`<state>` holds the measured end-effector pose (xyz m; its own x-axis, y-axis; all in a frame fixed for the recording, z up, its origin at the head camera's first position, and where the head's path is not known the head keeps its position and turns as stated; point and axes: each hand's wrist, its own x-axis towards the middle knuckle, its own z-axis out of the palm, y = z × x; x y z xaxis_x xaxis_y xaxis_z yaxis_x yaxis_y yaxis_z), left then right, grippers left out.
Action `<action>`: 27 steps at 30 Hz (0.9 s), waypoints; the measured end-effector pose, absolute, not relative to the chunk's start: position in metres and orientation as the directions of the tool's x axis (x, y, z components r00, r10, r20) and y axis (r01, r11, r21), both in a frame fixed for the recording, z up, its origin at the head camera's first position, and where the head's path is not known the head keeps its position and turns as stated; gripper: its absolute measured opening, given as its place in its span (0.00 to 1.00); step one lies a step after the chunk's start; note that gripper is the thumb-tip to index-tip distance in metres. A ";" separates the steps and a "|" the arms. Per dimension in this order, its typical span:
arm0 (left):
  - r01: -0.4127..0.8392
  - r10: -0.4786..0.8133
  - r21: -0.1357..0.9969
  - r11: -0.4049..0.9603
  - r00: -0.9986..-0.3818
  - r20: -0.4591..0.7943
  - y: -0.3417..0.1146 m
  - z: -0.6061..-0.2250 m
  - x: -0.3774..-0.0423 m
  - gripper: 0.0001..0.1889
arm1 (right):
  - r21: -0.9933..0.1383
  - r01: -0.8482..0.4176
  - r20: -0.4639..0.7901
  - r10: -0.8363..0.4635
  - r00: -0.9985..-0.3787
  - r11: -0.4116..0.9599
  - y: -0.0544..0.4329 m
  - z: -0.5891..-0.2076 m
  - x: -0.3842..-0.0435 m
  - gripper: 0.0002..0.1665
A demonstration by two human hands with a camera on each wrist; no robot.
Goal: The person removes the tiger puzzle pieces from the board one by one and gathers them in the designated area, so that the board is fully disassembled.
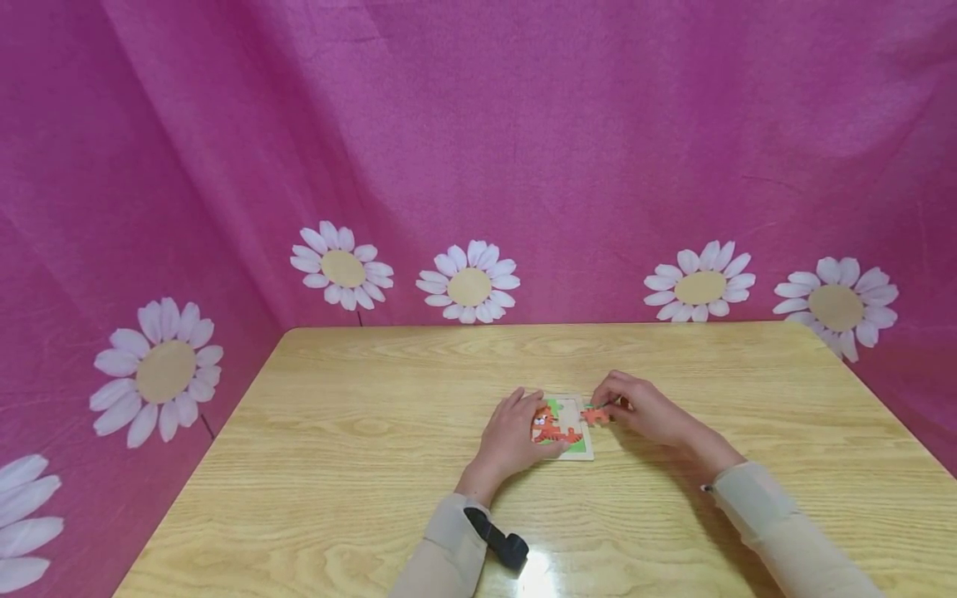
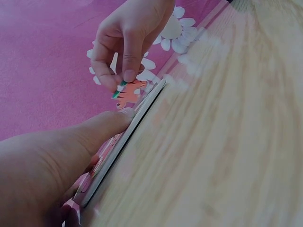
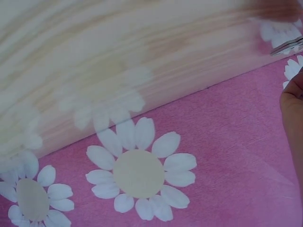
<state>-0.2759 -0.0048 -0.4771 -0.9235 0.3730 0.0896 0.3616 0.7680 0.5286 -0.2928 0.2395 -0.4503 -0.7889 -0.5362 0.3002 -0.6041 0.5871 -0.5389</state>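
Note:
A small jigsaw puzzle board (image 1: 588, 454) with a pale wooden frame lies on the table, an orange tiger on a green ground partly filled in. Bare wood shows in its upper right part. My left hand (image 1: 512, 433) spans its left side and holds it, thumb at the near edge, fingers toward the far edge. Just off the board's right side, my right hand (image 1: 645, 407) pinches an orange puzzle piece (image 1: 596, 416) with green at its edge. In the left wrist view this puzzle piece (image 2: 129, 94) hangs from thumb and fingertips, above the end of the board.
The wood-grain table (image 1: 359, 448) extends around the board on all sides. Behind it and to the left hangs a magenta cloth (image 1: 523, 149) printed with large white daisies. A black strap (image 1: 493, 536) sits on the left sleeve.

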 end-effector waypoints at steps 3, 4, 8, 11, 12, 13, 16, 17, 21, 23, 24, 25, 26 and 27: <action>0.355 0.369 0.532 0.769 -0.926 0.086 -0.005 -0.477 -0.276 0.39 | -0.540 -0.590 0.290 -0.525 -0.800 0.600 0.244 -0.449 -0.293 0.13; 0.354 0.367 0.533 0.768 -0.926 0.086 -0.005 -0.477 -0.276 0.39 | -0.538 -0.590 0.291 -0.525 -0.800 0.602 0.246 -0.449 -0.293 0.13; 0.348 0.364 0.531 0.772 -0.928 0.078 -0.004 -0.476 -0.276 0.40 | -0.526 -0.604 0.310 -0.526 -0.792 0.599 0.252 -0.449 -0.294 0.14; 0.345 0.363 0.527 0.777 -0.929 0.072 -0.004 -0.476 -0.275 0.41 | -0.525 -0.608 0.317 -0.526 -0.789 0.596 0.257 -0.449 -0.295 0.15; 0.346 0.365 0.525 0.777 -0.928 0.073 -0.004 -0.476 -0.275 0.41 | -0.522 -0.611 0.322 -0.525 -0.788 0.596 0.258 -0.450 -0.295 0.15; 0.347 0.365 0.523 0.778 -0.928 0.073 -0.004 -0.476 -0.275 0.41 | -0.521 -0.610 0.323 -0.524 -0.788 0.597 0.260 -0.450 -0.295 0.15; 0.349 0.367 0.525 0.776 -0.927 0.074 -0.004 -0.476 -0.275 0.41 | -0.520 -0.607 0.325 -0.518 -0.791 0.601 0.263 -0.450 -0.295 0.14; 0.349 0.368 0.527 0.775 -0.927 0.073 -0.004 -0.476 -0.275 0.41 | -0.518 -0.608 0.327 -0.517 -0.791 0.602 0.265 -0.450 -0.295 0.14; 0.355 0.374 0.538 0.765 -0.924 0.079 -0.004 -0.477 -0.275 0.40 | -0.515 -0.614 0.338 -0.517 -0.787 0.598 0.270 -0.450 -0.295 0.13; 0.360 0.377 0.536 0.764 -0.922 0.081 -0.005 -0.477 -0.275 0.40 | -0.515 -0.617 0.341 -0.518 -0.785 0.595 0.272 -0.450 -0.296 0.13; 0.362 0.379 0.535 0.763 -0.922 0.084 -0.005 -0.477 -0.275 0.39 | -0.513 -0.619 0.344 -0.518 -0.783 0.594 0.273 -0.450 -0.296 0.13; 0.365 0.380 0.533 0.763 -0.921 0.087 -0.005 -0.477 -0.275 0.38 | -0.514 -0.618 0.344 -0.517 -0.784 0.595 0.274 -0.450 -0.296 0.13; 0.365 0.380 0.529 0.766 -0.921 0.085 -0.005 -0.476 -0.275 0.38 | -0.516 -0.613 0.339 -0.514 -0.788 0.599 0.276 -0.451 -0.296 0.13; 0.365 0.380 0.525 0.769 -0.921 0.084 -0.005 -0.476 -0.275 0.38 | -0.516 -0.607 0.335 -0.510 -0.792 0.604 0.277 -0.451 -0.296 0.13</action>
<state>-0.2749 -0.0051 -0.4761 -0.9212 0.3799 0.0844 0.3652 0.7688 0.5250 -0.2961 0.2769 -0.4507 -0.7921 -0.5100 0.3354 -0.6073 0.6036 -0.5165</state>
